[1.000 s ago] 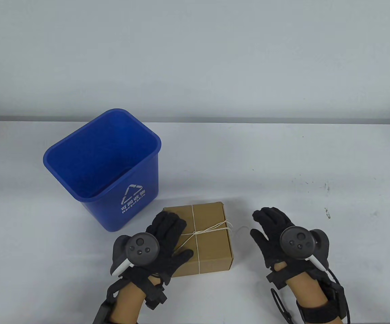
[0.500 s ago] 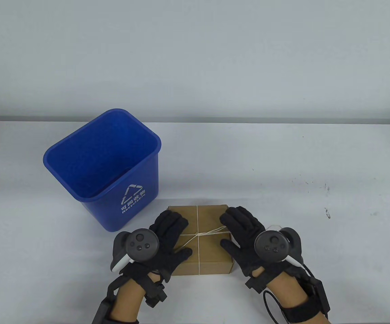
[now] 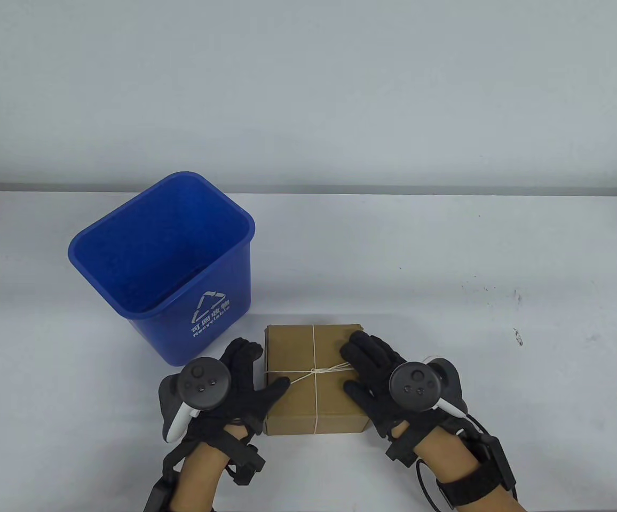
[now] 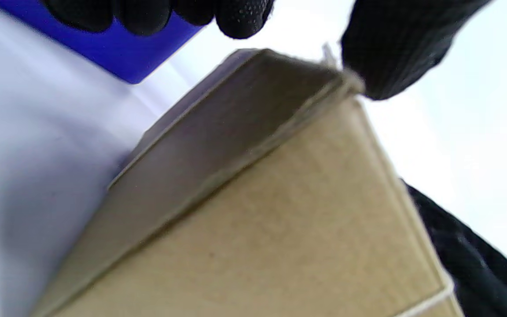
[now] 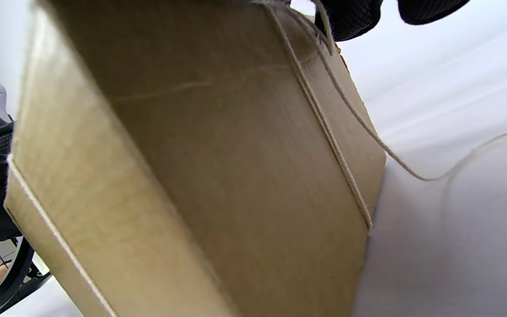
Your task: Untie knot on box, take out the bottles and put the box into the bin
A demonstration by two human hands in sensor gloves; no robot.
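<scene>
A brown cardboard box [image 3: 314, 397] lies near the table's front edge, tied crosswise with pale string, the knot [image 3: 317, 370] on its lid. My left hand [image 3: 266, 368] lies along the box's left side with straight fingers [image 4: 236, 17], its thumb [image 4: 390, 57] touching the top left edge by the string. My right hand [image 3: 354, 365] rests flat on the lid's right part, fingers beside the knot. In the right wrist view the box [image 5: 192, 154] fills the frame and a loose string tail [image 5: 412, 176] trails onto the table. No bottles are visible.
A blue recycling bin [image 3: 164, 266] stands upright and open just left of and behind the box; its wall [image 4: 117, 53] shows in the left wrist view. The white table [image 3: 447, 266] extends to the right and behind.
The right hand came in from the right onto the lid. The left hand slid off the lid to the box's left side. The box turned slightly and now sits square.
</scene>
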